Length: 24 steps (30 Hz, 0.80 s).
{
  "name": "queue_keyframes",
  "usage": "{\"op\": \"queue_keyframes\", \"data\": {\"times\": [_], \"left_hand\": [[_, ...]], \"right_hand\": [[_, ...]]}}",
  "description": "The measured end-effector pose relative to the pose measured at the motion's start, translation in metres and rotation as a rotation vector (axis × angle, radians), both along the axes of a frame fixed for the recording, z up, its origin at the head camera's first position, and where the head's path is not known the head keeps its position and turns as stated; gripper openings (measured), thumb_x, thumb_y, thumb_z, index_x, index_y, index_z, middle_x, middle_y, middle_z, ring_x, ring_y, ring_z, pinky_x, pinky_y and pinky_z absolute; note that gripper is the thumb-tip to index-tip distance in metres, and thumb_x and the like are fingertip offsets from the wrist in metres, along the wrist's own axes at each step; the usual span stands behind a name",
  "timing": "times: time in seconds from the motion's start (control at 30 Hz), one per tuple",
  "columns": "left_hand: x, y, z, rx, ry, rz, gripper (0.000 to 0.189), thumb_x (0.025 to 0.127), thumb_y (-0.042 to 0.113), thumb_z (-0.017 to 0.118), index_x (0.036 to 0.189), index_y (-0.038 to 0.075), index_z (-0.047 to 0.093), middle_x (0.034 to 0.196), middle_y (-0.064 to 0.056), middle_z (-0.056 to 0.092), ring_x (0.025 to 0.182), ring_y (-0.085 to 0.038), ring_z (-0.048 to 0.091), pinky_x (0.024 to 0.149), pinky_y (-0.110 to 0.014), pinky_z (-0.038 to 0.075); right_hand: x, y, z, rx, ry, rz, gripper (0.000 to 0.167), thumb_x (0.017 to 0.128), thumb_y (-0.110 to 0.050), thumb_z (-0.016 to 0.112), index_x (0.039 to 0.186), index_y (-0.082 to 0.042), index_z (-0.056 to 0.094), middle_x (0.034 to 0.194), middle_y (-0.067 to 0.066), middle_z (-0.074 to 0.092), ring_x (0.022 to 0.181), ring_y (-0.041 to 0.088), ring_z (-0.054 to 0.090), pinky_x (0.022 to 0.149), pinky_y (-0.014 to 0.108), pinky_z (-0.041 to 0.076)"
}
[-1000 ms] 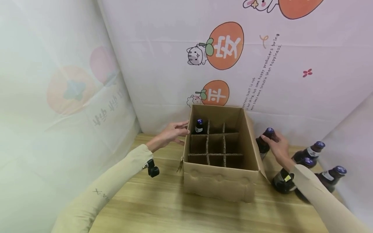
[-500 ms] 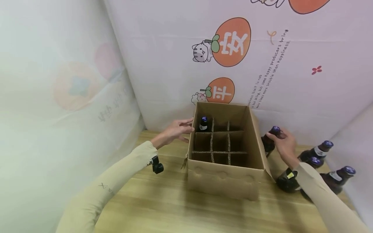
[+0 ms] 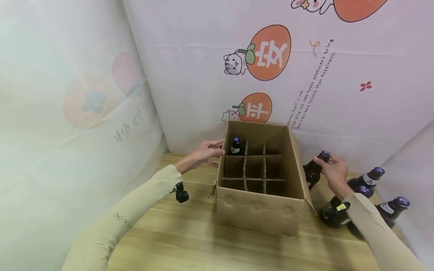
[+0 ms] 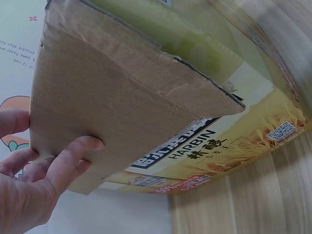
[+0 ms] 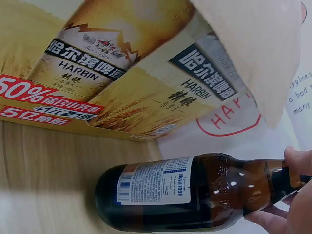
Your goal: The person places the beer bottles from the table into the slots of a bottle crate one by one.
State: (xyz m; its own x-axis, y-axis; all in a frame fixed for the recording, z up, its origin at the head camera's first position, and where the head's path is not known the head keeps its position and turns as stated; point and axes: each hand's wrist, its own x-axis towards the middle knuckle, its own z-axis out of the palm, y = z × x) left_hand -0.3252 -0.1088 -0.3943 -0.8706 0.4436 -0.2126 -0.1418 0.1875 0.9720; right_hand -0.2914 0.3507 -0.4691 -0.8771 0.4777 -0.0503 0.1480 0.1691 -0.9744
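Observation:
A cardboard beer carton [image 3: 257, 210] with card dividers stands on the wooden table, its top open. One bottle with a blue cap [image 3: 236, 140] sits in the far left compartment. My left hand [image 3: 203, 153] rests its fingertips on the carton's left side; in the left wrist view they touch the folded-down flap [image 4: 112, 83]. Right of the carton, my right hand [image 3: 335, 171] grips a brown beer bottle [image 5: 161, 195] by the neck. Its cap [image 3: 324, 154] shows above the fingers, and the body leans slightly toward the carton, label visible in the right wrist view.
Several more brown bottles [image 3: 390, 210] stand right of the carton, partly behind the right forearm. A printed white cloth [image 3: 203, 75] hangs behind the table and along the left. The wooden table [image 3: 176, 241] extends in front of the carton.
The right hand has shifted the gripped bottle slightly right, away from the carton, tilting it a little more. The left hand keeps its place on the carton. The head view has shifted slightly.

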Motion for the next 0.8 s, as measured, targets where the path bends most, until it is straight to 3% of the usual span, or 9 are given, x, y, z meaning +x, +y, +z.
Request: {"op": "queue_keyframes", "data": {"times": [0.23, 0.33, 0.43, 0.63, 0.8], "left_hand": [[-0.001, 0.000, 0.000, -0.008, 0.000, -0.003, 0.069, 0.101, 0.007, 0.064, 0.163, 0.013, 0.035, 0.167, -0.016, 0.036, 0.142, -0.041, 0.052, 0.093, -0.049, 0.066], [-0.001, 0.000, 0.000, -0.011, -0.002, -0.003, 0.069, 0.101, 0.007, 0.065, 0.163, 0.014, 0.035, 0.168, -0.014, 0.036, 0.142, -0.041, 0.052, 0.093, -0.048, 0.066], [-0.001, 0.000, 0.000, -0.011, -0.003, 0.000, 0.070, 0.101, 0.008, 0.065, 0.163, 0.014, 0.035, 0.168, -0.014, 0.036, 0.142, -0.041, 0.052, 0.091, -0.046, 0.067], [0.000, 0.001, -0.001, -0.011, 0.004, 0.010, 0.068, 0.102, 0.008, 0.063, 0.163, 0.014, 0.035, 0.165, -0.018, 0.039, 0.141, -0.042, 0.052, 0.090, -0.047, 0.067], [0.000, 0.001, 0.000, -0.005, 0.011, 0.014, 0.068, 0.102, 0.008, 0.062, 0.163, 0.012, 0.035, 0.158, -0.027, 0.046, 0.140, -0.044, 0.053, 0.091, -0.047, 0.067]], "right_hand": [[0.001, 0.001, 0.015, 0.103, -0.015, 0.012, 0.074, 0.094, -0.024, 0.080, 0.154, 0.004, 0.045, 0.086, -0.023, 0.066, 0.066, -0.009, 0.065, 0.063, 0.012, 0.062], [0.003, 0.002, 0.023, 0.182, -0.015, 0.038, 0.073, 0.095, -0.029, 0.079, 0.152, 0.004, 0.048, 0.082, -0.028, 0.065, 0.066, -0.009, 0.065, 0.062, 0.011, 0.060], [0.004, 0.003, 0.032, 0.182, -0.006, 0.054, 0.074, 0.095, -0.028, 0.079, 0.153, 0.005, 0.046, 0.073, -0.037, 0.058, 0.064, -0.008, 0.066, 0.061, 0.011, 0.060], [0.006, 0.006, 0.050, 0.157, 0.017, 0.076, 0.082, 0.095, -0.028, 0.079, 0.156, 0.006, 0.039, 0.073, -0.033, 0.061, 0.061, -0.005, 0.069, 0.063, 0.011, 0.061], [0.006, 0.005, 0.066, 0.236, 0.028, 0.088, 0.063, 0.094, -0.030, 0.080, 0.142, 0.005, 0.058, 0.066, -0.030, 0.064, 0.060, -0.005, 0.069, 0.061, 0.006, 0.056]]}}
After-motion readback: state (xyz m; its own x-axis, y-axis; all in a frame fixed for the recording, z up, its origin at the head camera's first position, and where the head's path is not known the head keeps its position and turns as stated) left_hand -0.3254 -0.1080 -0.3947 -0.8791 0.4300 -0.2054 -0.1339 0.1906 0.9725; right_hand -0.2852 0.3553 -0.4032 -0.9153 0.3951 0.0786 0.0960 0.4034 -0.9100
